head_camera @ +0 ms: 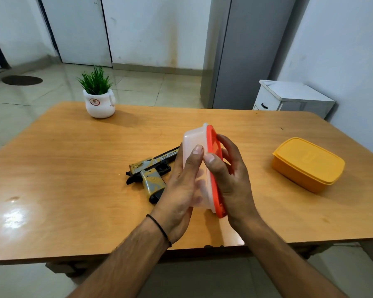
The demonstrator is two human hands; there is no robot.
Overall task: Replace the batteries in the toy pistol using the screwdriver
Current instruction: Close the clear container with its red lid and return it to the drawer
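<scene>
Fingers (195,155) are gripping the tipped container (192,138) — left hand (179,190) on its clear base, right hand (230,179) on the orange lid (212,136); the toy pistol (153,168) is lying on the surface (73,168) beside the left hand.

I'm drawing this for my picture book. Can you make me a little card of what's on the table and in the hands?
held: cloudy white box with orange lid, tipped on its side above the table
left hand: grips the box's body
right hand: holds the lid side, thumb on rim
toy pistol: lies flat on the table beside the left hand
yellow box: lid on, at the right
potted plant: far left of the table
</scene>
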